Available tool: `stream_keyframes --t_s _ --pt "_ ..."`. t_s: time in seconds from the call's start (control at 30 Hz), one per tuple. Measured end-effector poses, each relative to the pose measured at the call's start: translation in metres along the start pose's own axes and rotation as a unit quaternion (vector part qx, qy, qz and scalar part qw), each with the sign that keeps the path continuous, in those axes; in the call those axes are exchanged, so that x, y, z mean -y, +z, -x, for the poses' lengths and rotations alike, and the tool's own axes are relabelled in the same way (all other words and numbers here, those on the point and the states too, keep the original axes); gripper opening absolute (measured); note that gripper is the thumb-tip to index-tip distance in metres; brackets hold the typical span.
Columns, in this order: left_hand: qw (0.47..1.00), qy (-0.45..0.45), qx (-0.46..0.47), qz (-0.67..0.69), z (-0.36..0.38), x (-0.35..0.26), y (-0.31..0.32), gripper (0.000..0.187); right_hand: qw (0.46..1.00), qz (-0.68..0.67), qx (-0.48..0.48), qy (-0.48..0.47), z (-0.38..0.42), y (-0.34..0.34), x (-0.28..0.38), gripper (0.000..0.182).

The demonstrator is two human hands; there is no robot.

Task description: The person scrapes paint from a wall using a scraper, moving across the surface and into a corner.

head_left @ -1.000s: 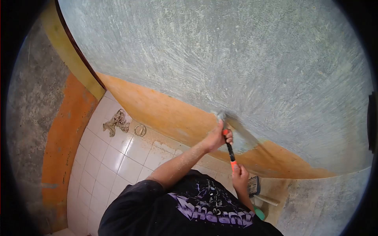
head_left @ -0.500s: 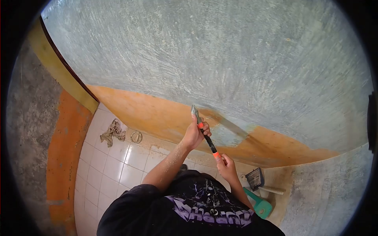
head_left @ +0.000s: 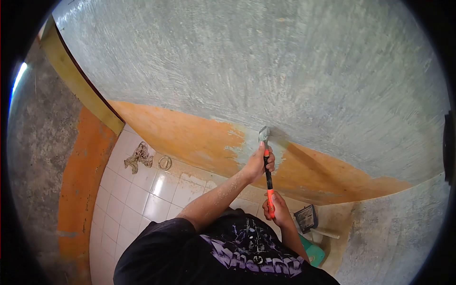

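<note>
My left hand (head_left: 257, 164) is wrapped around the upper shaft of a long-handled scraper (head_left: 269, 178), close below its grey metal head. The shaft is black, with orange parts at the neck and lower end. My right hand (head_left: 279, 210) grips the orange lower end. The head touches or nearly touches the wall (head_left: 285, 71), where rough grey surface meets orange paint (head_left: 185, 133). Around the head lies a pale bare patch with ragged orange edges. Pale specks cover my left forearm.
A crumpled cloth (head_left: 138, 158) and a ring-shaped object (head_left: 165, 163) lie on the white tiled floor (head_left: 156, 205) at left, with pale debris along the wall's foot. At right are a dark slotted basket-like item (head_left: 306, 218), a pale stick (head_left: 327, 233) and a green object (head_left: 313, 251).
Both hands and the scraper have shifted right along the wall, and the scraper stands more upright. More of the orange lower handle shows. The pale patch now lies around the head.
</note>
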State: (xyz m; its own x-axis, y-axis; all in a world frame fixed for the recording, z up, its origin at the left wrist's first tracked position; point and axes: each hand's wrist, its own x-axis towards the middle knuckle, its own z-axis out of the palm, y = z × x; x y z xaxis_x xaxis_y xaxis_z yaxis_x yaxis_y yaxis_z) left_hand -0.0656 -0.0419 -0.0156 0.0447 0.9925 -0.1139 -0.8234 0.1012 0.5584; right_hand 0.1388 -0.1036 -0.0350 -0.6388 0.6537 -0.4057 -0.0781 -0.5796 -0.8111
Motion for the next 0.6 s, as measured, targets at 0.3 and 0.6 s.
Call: stream_keyframes --t_s 0.3,0.6 --pt "0.997 0.045 -0.058 0.009 -0.028 0.019 0.025 0.053 0.999 0.051 -0.001 -0.010 -0.002 -0.052 0.008 0.040" --pt "0.987 0.083 -0.107 -0.089 -0.033 0.025 0.028 0.052 0.999 0.047 0.001 0.015 -0.014 -0.056 -0.004 0.038"
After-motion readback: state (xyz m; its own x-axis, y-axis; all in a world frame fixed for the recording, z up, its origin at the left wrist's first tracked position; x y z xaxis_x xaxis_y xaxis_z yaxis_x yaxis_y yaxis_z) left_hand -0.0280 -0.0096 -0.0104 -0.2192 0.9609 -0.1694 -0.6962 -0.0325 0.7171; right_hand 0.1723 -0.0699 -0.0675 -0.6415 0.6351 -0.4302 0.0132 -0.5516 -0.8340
